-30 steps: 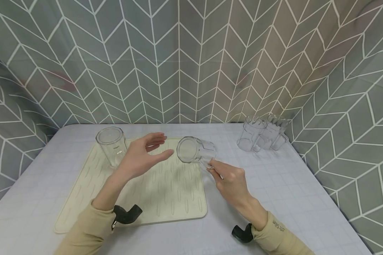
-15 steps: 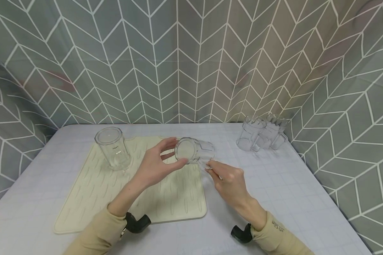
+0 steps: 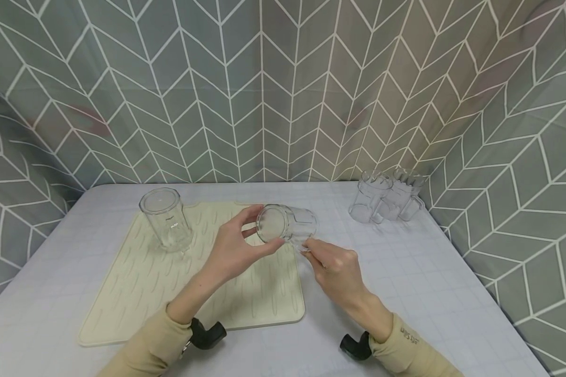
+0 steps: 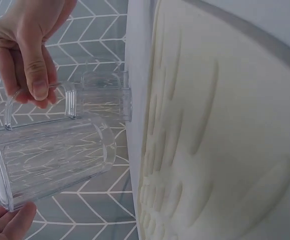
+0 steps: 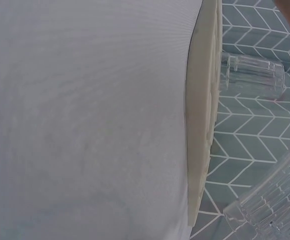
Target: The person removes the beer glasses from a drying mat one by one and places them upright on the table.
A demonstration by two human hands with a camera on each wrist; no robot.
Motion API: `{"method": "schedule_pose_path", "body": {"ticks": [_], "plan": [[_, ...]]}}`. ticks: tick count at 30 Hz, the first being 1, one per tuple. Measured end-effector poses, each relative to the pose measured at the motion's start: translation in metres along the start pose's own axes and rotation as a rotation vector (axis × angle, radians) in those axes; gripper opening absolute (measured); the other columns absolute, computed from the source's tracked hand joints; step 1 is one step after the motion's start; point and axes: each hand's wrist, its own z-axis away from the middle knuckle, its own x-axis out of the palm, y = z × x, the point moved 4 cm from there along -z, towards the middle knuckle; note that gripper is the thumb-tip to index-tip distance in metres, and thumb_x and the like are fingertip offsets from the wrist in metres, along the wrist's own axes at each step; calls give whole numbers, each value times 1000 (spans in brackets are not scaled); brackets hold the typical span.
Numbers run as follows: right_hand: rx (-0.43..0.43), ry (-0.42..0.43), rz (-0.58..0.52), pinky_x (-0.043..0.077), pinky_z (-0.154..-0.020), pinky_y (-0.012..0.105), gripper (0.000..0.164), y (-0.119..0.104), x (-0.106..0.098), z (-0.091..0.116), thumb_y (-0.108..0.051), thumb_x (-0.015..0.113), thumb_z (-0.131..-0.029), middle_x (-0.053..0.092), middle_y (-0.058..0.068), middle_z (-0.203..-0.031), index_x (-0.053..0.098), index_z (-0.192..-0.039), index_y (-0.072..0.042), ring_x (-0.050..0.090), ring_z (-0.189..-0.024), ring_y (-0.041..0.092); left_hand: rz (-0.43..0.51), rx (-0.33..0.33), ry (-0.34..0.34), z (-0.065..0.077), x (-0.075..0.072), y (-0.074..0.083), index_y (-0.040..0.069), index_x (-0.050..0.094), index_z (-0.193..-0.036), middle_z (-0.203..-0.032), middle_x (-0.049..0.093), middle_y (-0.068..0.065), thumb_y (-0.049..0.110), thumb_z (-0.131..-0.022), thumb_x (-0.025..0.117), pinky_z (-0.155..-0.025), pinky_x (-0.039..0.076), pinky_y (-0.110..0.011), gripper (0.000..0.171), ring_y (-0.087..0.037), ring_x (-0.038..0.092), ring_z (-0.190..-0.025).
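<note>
A clear glass mug (image 3: 302, 222) is held on its side above the back right part of a cream ribbed mat (image 3: 245, 298). My right hand (image 3: 337, 267) pinches its handle, and the left wrist view shows thumb and fingers closed around that handle (image 4: 8, 112). At the mug's left end, my left hand (image 3: 236, 248) has its thumb below and fingers above, gripping the edge. Only fingertips (image 4: 20, 222) of this hand appear in the left wrist view. Another clear glass mug (image 3: 170, 225) stands upright on the mat's back left.
Several more clear mugs (image 3: 370, 201) stand close together at the back right of the white table (image 3: 434, 314). A grey curtain (image 3: 245, 104) with a white chevron pattern hangs behind the table and along its sides.
My left hand has moved right, from apart to gripping the left end of the held mug. My right hand keeps its pinch on the handle, almost in place.
</note>
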Motion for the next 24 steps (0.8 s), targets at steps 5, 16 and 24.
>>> {"method": "schedule_pose_path", "body": {"ticks": [5, 16, 24], "plan": [[-28, 7, 5, 55, -48, 24, 20, -1, 1, 0, 3, 82, -73, 67, 0, -67, 67, -82, -7, 59, -54, 9, -23, 12, 21, 1, 2, 0, 7, 49, -145, -141, 55, -8, 29, -77, 87, -100, 56, -32, 81, -25, 55, -129], [-56, -19, 47, 59, -51, 26, 21, -2, 3, 2, 5, 83, -71, 70, 2, -69, 69, -82, -5, 69, -59, 15, -81, 37, 59, 2, 5, 1, 4, 49, -144, -141, 57, -9, 34, -76, 88, -100, 56, -33, 84, -25, 55, -129], [-62, -24, 51, 60, -52, 27, 22, -4, 2, 1, 6, 84, -70, 71, 2, -72, 71, -84, -5, 70, -62, 15, -109, 76, 94, 3, 6, 0, 5, 53, -140, -135, 61, -9, 33, -75, 88, -95, 59, -33, 79, -24, 59, -123]]}}
